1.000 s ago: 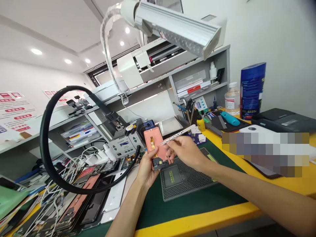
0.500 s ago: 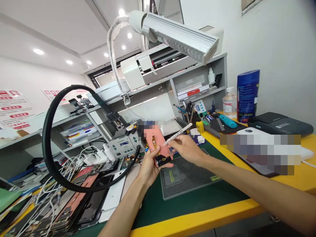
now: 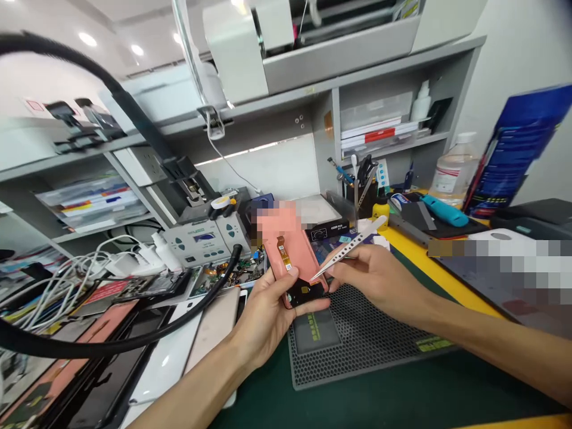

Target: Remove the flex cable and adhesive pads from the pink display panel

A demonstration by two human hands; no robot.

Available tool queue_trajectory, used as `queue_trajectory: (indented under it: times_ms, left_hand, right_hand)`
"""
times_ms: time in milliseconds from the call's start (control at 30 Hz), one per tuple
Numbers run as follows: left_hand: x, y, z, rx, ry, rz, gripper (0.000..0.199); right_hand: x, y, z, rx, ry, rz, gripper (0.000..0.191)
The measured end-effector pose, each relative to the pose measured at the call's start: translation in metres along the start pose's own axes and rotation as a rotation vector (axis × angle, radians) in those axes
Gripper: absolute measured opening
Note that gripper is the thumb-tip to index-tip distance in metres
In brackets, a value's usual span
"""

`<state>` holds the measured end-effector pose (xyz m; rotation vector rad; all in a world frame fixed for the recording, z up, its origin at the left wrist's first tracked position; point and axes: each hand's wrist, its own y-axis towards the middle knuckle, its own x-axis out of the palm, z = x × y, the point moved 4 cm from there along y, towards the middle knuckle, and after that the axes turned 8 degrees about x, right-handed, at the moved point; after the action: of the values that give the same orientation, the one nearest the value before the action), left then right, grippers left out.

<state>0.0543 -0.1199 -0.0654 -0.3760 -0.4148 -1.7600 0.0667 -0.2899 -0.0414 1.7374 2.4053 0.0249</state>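
My left hand (image 3: 268, 313) grips a phone screen assembly (image 3: 297, 253) by its lower left, thumb on its salmon-pink back. A gold flex cable (image 3: 284, 254) runs down that back, and the lower end is black. Between the fingertips of my right hand (image 3: 373, 271) is a pair of white tweezers (image 3: 351, 247) with holes along the arms. Their tips are at the lower right of the screen assembly, just above the black end; whether they touch it I cannot tell. The upper part of the assembly is blurred out.
Beneath my hands lies a grey perforated mat (image 3: 357, 339) on a green work surface (image 3: 268, 411). A black hose (image 3: 134, 333) loops across the left, over stacked phone parts. A control box (image 3: 208, 241), a yellow bottle (image 3: 381, 211) and a clear bottle (image 3: 456, 170) stand behind.
My view has moved closer and tilted down. The tweezer tips have shifted from the middle of the screen assembly, near my left thumb, to its lower right. Both hands keep their hold.
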Motion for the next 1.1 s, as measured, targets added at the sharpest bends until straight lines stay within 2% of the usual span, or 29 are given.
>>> queue_trajectory:
  times_ms: [267, 500, 1100]
  left_hand:
    - [-0.001, -0.009, -0.011, -0.126, -0.012, 0.017, 0.023]
    - [-0.006, -0.008, -0.017, -0.152, -0.022, 0.052, 0.025]
    - [-0.007, -0.010, -0.018, -0.165, -0.020, 0.052, 0.026]
  right_hand:
    - [-0.003, -0.005, 0.020, 0.114, 0.030, -0.039, 0.021]
    - [-0.005, -0.010, 0.034, 0.110, -0.017, -0.007, 0.020]
    - [-0.003, -0.009, 0.033, 0.122, -0.080, 0.029, 0.022]
